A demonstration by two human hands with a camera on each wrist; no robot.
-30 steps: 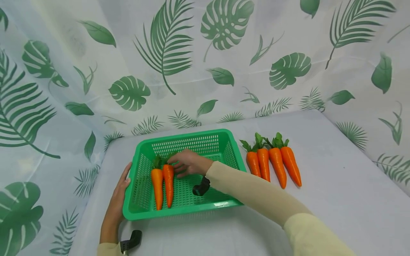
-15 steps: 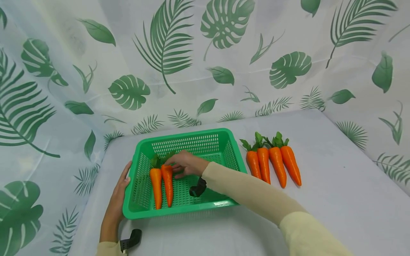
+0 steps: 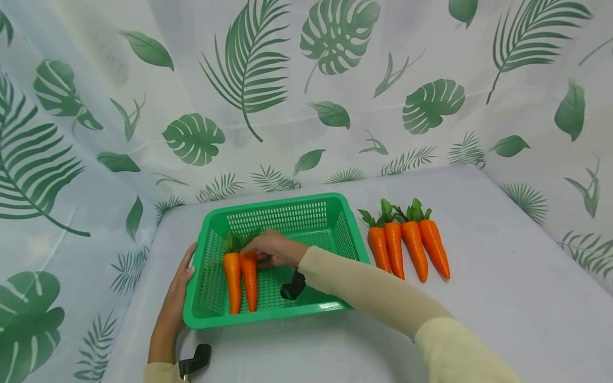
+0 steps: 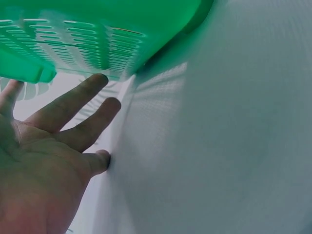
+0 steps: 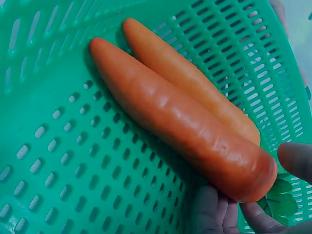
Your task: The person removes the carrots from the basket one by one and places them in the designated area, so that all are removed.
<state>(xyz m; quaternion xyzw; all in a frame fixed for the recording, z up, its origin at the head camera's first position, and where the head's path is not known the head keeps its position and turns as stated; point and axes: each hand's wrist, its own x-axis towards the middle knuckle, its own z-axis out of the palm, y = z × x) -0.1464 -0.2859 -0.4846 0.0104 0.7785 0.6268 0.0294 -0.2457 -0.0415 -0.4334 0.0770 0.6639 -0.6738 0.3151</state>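
Observation:
A green plastic basket point(image 3: 268, 317) stands on the white-covered table, holding two orange carrots with green tops. My right hand point(image 3: 274, 248) reaches into it and grips the top end of the right-hand carrot point(image 3: 249, 279). In the right wrist view, fingers curl at the thick end of this carrot point(image 5: 180, 117), with the thumb on the other side. Alongside, closer to the basket's left wall, lies the second carrot point(image 3: 233, 284). My left hand point(image 3: 179, 290) rests against the basket's left side; in the left wrist view its fingers point(image 4: 92, 122) are spread and fairly straight beneath the rim.
Several carrots point(image 3: 414, 250) lie in a row on the table point(image 3: 488, 255), right of the basket. White cloth walls point(image 3: 364, 133) with green leaf prints enclose the table at the back and both sides.
My right hand has moved slightly left and closed in on the right-hand carrot's top. That carrot has shifted a little left, towards the other one. My left hand stays in place.

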